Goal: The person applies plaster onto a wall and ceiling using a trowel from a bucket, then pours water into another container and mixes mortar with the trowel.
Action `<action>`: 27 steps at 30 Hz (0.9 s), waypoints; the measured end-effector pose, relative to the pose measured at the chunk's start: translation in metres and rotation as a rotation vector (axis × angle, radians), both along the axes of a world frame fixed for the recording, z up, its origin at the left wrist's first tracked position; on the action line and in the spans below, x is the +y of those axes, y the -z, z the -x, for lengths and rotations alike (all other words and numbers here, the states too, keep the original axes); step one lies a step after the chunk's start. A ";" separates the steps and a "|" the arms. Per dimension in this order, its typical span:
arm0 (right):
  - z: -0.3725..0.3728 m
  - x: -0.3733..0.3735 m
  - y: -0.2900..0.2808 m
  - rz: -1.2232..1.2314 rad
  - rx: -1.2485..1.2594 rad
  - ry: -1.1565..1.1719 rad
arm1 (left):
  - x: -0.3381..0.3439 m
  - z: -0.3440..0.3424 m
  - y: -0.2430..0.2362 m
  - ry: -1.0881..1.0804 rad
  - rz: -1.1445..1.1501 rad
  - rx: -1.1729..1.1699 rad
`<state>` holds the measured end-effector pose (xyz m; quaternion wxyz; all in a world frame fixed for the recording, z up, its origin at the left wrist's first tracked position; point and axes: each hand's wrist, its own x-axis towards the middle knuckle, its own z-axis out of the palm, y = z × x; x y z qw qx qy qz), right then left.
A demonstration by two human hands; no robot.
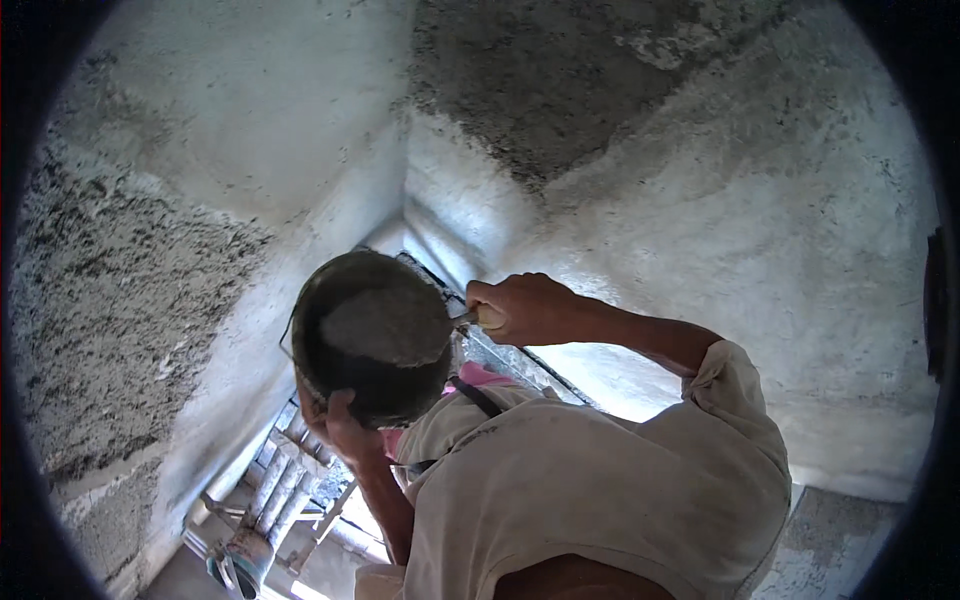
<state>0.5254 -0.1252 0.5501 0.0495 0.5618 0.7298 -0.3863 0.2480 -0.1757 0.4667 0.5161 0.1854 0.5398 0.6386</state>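
A round dark bucket (318,295) is in front of me, tipped so that its mouth faces the view. Fingers of my left hand (345,430) wrap its near left side, the thumb at the rim. My right hand (530,308) closes around the pale handle of a trowel (490,317). The trowel's metal neck reaches to the bucket's right rim. Inside the bucket lies a grey, rounded surface (385,325); whether it is mortar or the trowel's blade, I cannot tell.
Two plastered walls meet in a corner beyond the bucket. Rough grey render (130,300) covers part of the left wall, and a dark damp patch (550,80) marks the other. Below at left are wooden poles (285,490) and another bucket (245,560).
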 end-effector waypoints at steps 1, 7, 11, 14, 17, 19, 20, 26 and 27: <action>-0.004 0.002 -0.015 -0.047 0.071 -0.041 | 0.001 -0.002 -0.005 -0.005 0.032 0.034; -0.028 0.012 -0.136 -0.120 0.337 -0.284 | -0.032 0.024 0.038 0.006 -0.541 1.436; -0.103 0.025 -0.135 0.010 0.581 -0.224 | -0.021 -0.006 0.000 0.007 0.067 0.095; -0.216 0.020 -0.139 -0.157 0.132 0.654 | -0.021 -0.002 0.031 0.082 0.008 0.141; -0.354 -0.017 -0.199 -0.843 0.088 0.835 | -0.011 -0.022 0.002 0.136 -0.068 -0.013; -0.309 -0.046 -0.302 -1.043 -0.394 0.829 | -0.015 -0.024 0.014 0.177 -0.005 0.168; -0.279 -0.057 -0.339 -1.001 -0.524 0.825 | -0.018 -0.022 0.024 0.199 -0.004 0.173; -0.184 -0.023 -0.218 -0.719 -0.519 0.426 | -0.003 -0.044 -0.002 0.229 -0.076 -0.083; -0.178 -0.031 -0.172 -0.694 -0.630 0.314 | 0.005 -0.048 0.002 0.264 -0.116 -0.029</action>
